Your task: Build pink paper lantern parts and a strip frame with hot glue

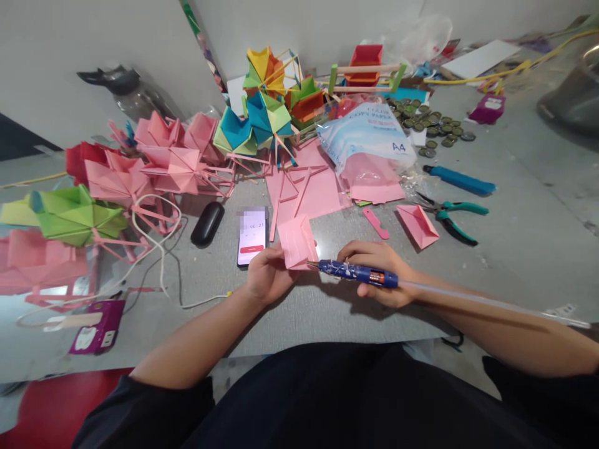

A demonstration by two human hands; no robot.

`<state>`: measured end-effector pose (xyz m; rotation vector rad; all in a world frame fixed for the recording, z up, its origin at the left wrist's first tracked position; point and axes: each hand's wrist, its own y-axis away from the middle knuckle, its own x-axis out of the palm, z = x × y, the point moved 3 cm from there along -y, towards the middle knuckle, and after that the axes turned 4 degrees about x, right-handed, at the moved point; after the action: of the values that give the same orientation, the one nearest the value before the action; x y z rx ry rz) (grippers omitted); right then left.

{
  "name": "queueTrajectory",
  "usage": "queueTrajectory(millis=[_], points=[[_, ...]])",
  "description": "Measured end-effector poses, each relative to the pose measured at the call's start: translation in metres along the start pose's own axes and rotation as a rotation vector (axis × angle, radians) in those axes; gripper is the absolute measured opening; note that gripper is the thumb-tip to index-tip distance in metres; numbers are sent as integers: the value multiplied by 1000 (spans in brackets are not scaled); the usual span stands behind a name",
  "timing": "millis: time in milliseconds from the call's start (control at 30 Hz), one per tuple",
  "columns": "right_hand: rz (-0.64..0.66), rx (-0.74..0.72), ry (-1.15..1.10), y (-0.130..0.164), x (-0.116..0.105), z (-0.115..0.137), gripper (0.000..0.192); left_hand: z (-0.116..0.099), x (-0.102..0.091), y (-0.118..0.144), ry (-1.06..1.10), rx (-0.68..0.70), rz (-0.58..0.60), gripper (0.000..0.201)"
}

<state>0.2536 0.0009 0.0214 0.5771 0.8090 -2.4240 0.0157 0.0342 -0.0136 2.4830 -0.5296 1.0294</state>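
My left hand [267,274] holds a folded pink paper piece [297,242] just above the grey table. My right hand [380,272] grips a blue glue gun [358,272] with a clear glue stick [486,303] trailing out to the right. The gun's tip touches the lower right edge of the pink piece. A phone [253,236] with a lit timer screen lies just left of the paper.
Pink paper pinwheels [159,163] and a green one [75,215] crowd the left. Multicoloured pinwheels [264,103] stand at the back. Also here: an A4 paper pack [369,140], pink sheets [309,184], pliers [449,215], a blue cutter [461,181], bottle caps [430,125], a black case [207,223], a white cable [154,249].
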Motion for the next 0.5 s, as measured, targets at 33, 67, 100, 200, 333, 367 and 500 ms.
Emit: queueTrajectory(millis=[33, 67, 100, 200, 333, 367, 500], points=[[1, -3, 6, 0, 2, 0, 53, 0, 0, 0, -4, 9, -3, 66], [1, -5, 10, 0, 3, 1, 54, 0, 1, 0, -8, 14, -4, 67], [0, -4, 10, 0, 5, 1, 54, 0, 1, 0, -11, 17, -2, 68], [-9, 20, 3, 0, 9, -2, 56, 2, 3, 2, -21, 16, 14, 70], [0, 51, 15, 2, 11, -6, 56, 4, 6, 4, -34, 19, 40, 71], [7, 51, 22, 3, 12, -7, 55, 5, 6, 4, -37, 17, 45, 71], [29, 56, 64, 5, 12, -10, 54, 3, 7, 4, -39, 3, 41, 70]])
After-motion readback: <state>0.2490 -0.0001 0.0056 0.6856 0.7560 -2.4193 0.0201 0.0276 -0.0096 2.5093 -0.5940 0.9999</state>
